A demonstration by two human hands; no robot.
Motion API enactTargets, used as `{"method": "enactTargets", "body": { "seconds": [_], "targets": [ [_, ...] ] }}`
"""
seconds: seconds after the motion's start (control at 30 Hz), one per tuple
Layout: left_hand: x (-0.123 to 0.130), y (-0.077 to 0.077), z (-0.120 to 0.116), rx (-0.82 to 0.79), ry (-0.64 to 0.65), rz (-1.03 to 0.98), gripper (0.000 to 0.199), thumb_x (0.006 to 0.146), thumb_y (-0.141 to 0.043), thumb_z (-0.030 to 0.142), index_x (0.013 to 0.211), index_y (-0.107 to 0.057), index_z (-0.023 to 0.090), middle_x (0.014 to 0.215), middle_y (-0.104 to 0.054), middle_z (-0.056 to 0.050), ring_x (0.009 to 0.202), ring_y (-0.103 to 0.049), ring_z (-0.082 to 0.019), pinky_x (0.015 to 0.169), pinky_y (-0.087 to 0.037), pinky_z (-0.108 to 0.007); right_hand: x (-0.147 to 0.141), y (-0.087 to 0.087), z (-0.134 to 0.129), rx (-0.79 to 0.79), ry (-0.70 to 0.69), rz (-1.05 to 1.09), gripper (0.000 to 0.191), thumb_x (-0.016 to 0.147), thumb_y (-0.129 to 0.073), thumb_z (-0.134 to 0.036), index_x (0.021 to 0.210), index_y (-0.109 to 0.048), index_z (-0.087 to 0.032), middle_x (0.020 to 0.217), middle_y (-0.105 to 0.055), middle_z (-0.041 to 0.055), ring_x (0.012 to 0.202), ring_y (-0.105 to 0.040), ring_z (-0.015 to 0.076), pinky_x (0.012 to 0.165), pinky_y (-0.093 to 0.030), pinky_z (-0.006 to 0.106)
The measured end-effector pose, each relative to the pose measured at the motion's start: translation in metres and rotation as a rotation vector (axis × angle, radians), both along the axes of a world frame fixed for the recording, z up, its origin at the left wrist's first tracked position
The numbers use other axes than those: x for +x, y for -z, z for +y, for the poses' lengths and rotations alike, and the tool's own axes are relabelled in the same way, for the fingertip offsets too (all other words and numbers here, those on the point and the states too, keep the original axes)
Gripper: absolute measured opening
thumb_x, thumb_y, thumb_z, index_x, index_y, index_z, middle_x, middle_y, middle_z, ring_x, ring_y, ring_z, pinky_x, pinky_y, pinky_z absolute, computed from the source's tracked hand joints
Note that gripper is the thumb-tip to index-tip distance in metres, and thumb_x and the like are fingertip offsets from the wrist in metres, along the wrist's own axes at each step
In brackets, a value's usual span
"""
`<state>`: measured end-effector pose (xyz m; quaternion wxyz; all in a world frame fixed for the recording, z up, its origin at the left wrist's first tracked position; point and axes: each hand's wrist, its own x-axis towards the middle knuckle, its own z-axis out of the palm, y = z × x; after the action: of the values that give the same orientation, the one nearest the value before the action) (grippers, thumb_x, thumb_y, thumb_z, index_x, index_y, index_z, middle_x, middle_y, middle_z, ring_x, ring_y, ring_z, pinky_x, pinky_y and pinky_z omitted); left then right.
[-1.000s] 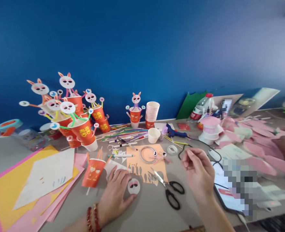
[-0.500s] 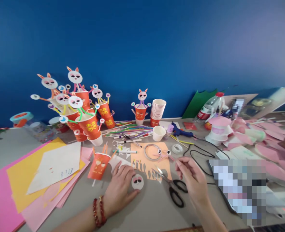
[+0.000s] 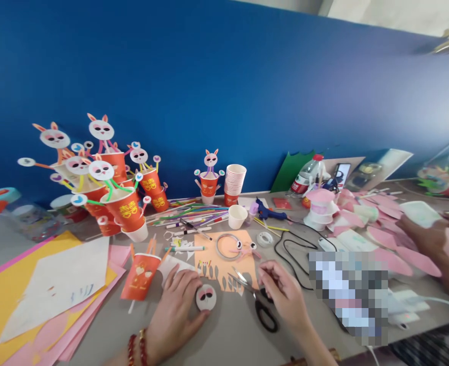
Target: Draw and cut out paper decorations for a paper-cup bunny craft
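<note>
From where I stand, the person's left hand (image 3: 179,305) lies palm down on the grey table (image 3: 232,340), red bead bracelets (image 3: 143,347) at the wrist, its fingers loosely together and the thumb stretched out to the lower rim of a round white paper face (image 3: 206,301) with dark eyes. That face sits just beside the index finger, and the fingertips rest over a white paper scrap (image 3: 168,264). The right hand (image 3: 283,292) is raised above the black-handled scissors (image 3: 253,291), thumb and forefinger tips brought together; I can't tell whether anything is pinched between them. The scissors' blades reach onto an orange paper sheet (image 3: 206,240) with cut-out shapes. Left of the left hand, a tilted red paper cup (image 3: 141,277) has orange strips poking from its top. A white tape roll (image 3: 264,244) and a blue glue gun (image 3: 270,212) lie farther back, near finished rabbit-faced cup figures (image 3: 127,208) and stacked paper cups (image 3: 235,180). A co-worker's arm (image 3: 426,244) reaches among pink paper petals (image 3: 418,256).
</note>
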<state>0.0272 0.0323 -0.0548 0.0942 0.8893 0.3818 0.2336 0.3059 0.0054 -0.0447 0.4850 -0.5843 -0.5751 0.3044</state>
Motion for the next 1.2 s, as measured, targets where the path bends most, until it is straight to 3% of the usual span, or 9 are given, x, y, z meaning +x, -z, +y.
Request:
{"method": "enactTargets", "body": {
  "seconds": [0.27, 0.37, 0.7, 0.93, 1.2],
  "targets": [
    [0.002, -0.006, -0.004, -0.073, -0.032, 0.011, 0.033, 0.075, -0.069, 0.03, 0.104, -0.054, 0.022, 0.12, -0.058, -0.007, 0.117, -0.05, -0.029, 0.112, -0.022, -0.057, -0.003, 0.004, 0.0, 0.001, -0.099, -0.316, 0.023, 0.095, -0.047, -0.04, 0.083, -0.056, -0.022, 0.062, -0.059, -0.0015, 0.055, -0.056, 0.0145, 0.053, -0.044, 0.022],
    [0.003, -0.008, -0.004, -0.102, -0.054, 0.002, 0.039, 0.072, -0.072, 0.032, 0.105, -0.055, 0.022, 0.119, -0.059, -0.006, 0.117, -0.05, -0.028, 0.113, -0.022, -0.055, -0.004, 0.011, -0.003, 0.059, -0.073, -0.394, 0.021, 0.094, -0.047, -0.039, 0.087, -0.059, -0.023, 0.066, -0.064, -0.0007, 0.055, -0.059, 0.0148, 0.052, -0.045, 0.021],
    [0.009, -0.009, -0.005, -0.085, -0.037, 0.023, 0.034, 0.072, -0.073, 0.029, 0.1, -0.055, 0.021, 0.118, -0.059, -0.006, 0.116, -0.051, -0.027, 0.113, -0.025, -0.054, -0.001, 0.02, 0.001, 0.153, -0.034, -0.388, 0.019, 0.095, -0.047, -0.036, 0.09, -0.059, -0.022, 0.071, -0.068, 0.0015, 0.06, -0.064, 0.016, 0.057, -0.048, 0.023],
    [0.012, -0.016, -0.009, -0.089, 0.033, 0.114, 0.025, 0.081, -0.067, 0.022, 0.102, -0.053, 0.02, 0.102, -0.063, -0.004, 0.101, -0.056, -0.024, 0.106, -0.032, -0.051, 0.001, 0.017, -0.003, 0.122, -0.035, -0.386, 0.019, 0.095, -0.046, -0.036, 0.09, -0.059, -0.023, 0.073, -0.069, 0.0026, 0.062, -0.065, 0.0173, 0.057, -0.048, 0.024],
    [0.013, -0.02, -0.008, -0.131, 0.025, 0.134, 0.028, 0.083, -0.065, 0.026, 0.108, -0.053, 0.022, 0.102, -0.065, -0.003, 0.1, -0.058, -0.022, 0.109, -0.026, -0.048, 0.003, 0.018, -0.002, 0.129, -0.037, -0.379, 0.021, 0.094, -0.047, -0.039, 0.09, -0.059, -0.023, 0.071, -0.068, 0.0022, 0.06, -0.064, 0.0175, 0.056, -0.048, 0.025]
  ]
}}
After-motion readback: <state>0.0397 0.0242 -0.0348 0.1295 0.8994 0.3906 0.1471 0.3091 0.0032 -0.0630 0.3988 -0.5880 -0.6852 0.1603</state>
